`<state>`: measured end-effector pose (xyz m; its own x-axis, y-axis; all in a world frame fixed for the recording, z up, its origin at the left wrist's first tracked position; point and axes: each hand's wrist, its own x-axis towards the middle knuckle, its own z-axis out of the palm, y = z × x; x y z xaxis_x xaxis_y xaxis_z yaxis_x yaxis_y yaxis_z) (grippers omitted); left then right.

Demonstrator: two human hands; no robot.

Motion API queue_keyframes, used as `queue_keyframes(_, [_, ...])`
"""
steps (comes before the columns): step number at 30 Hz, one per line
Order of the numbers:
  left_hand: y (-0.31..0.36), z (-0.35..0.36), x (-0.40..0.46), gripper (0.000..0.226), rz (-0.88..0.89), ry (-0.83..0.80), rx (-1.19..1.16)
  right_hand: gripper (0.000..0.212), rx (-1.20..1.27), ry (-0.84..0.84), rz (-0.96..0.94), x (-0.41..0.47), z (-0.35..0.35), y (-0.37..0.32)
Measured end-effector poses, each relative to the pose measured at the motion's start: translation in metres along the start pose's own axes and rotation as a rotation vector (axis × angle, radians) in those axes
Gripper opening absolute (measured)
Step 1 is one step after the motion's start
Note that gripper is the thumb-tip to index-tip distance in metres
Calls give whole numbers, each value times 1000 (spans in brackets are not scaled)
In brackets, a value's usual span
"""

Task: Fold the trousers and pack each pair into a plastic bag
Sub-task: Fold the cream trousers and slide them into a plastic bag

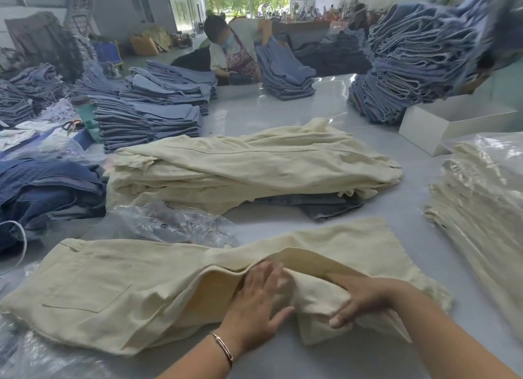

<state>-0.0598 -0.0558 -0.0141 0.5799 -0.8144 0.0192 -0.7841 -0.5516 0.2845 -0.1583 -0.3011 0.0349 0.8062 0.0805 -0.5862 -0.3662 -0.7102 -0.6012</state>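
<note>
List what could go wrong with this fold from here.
1. The right hand grips a bunched leg of the cream trousers; while the left hand only presses flat, the fold may set crooked or creased.
2. Loose plastic bags lie touching the trousers' far edge and could get caught in the fold.
3. The unfolded cream pile sits close behind, so a swung leg might drag it.

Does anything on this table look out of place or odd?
Yes: a dark grey denim garment lies under the pile of cream trousers, its corner sticking out at the pile's near edge, the only dark piece in that stack.
</note>
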Motion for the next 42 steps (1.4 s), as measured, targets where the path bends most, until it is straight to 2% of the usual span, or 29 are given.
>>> queue_keyframes(2, [1,-2,14,85,-27,-21,18,126,-90,48,125,-16,-11,25])
queue_keyframes(3, [2,-3,21,84,-18,-60,15,137,-129,72,190,-22,-17,39])
queue_keyframes(6, [13,0,42,74,44,-176,-19,150,-318,28,371,-35,-22,68])
queue_keyframes(8, [26,4,51,62,37,-252,-53,137,-473,-7,456,-36,-15,74])
queue_keyframes(9, [33,6,56,57,27,-284,-70,119,-516,34,460,-34,-11,79])
queue_keyframes(10, [39,8,59,55,22,-301,-93,91,-526,140,425,-30,-9,84])
queue_keyframes(12, [50,7,65,54,-4,-368,-227,18,-529,400,327,-24,-11,91])
queue_keyframes(13, [54,4,66,49,-39,-419,-349,6,-491,484,297,-24,-13,94])
queue_keyframes(14, [57,1,68,37,-88,-462,-482,18,-436,521,289,-24,-17,98])
queue_keyframes(16, [57,-9,72,8,-279,-534,-783,24,-263,584,271,-24,-28,109])
queue_keyframes(18, [54,-18,77,23,-421,-580,-1066,24,-182,719,256,-30,-44,109])
queue_keyframes(19, [50,-21,81,34,-457,-520,-1110,27,-169,809,245,-33,-52,107])
queue_keyframes(20, [47,-25,84,42,-482,-451,-1104,33,-162,881,222,-35,-62,104])
queue_keyframes(21, [46,-26,87,42,-456,-410,-1004,40,-150,896,200,-37,-73,100])
queue_keyframes(22, [48,-24,89,36,-406,-408,-877,47,-150,837,176,-41,-82,94])
queue_keyframes(24, [51,-16,91,27,-347,-450,-578,57,-183,514,218,-50,-93,82])
queue_keyframes(26, [49,-2,89,52,-363,-397,-227,48,-245,228,353,-56,-96,80])
queue_keyframes(28, [52,10,83,86,-360,-285,-115,30,-378,175,474,-54,-87,89])
queue_keyframes(29, [54,15,81,96,-337,-229,-76,27,-450,252,510,-50,-79,97])
queue_keyframes(31, [58,26,80,99,-281,-155,42,17,-528,502,491,-36,-58,111])
queue_keyframes(33, [63,30,82,89,-247,-183,60,15,-606,803,356,-23,-35,121])
queue_keyframes(35, [65,31,84,76,-181,-250,-42,19,-561,1105,183,-11,-8,134])
queue_keyframes(36, [65,29,84,73,-150,-280,-82,15,-526,1206,116,-9,2,137])
queue_keyframes(38, [67,21,82,68,-146,-384,-138,7,-457,1266,-5,-5,18,135])
queue_keyframes(40, [72,19,80,46,-163,-443,-139,9,-437,1229,-158,-2,32,127])
queue_keyframes(42, [79,16,80,26,-126,-326,-34,11,-443,1139,-314,1,41,115])
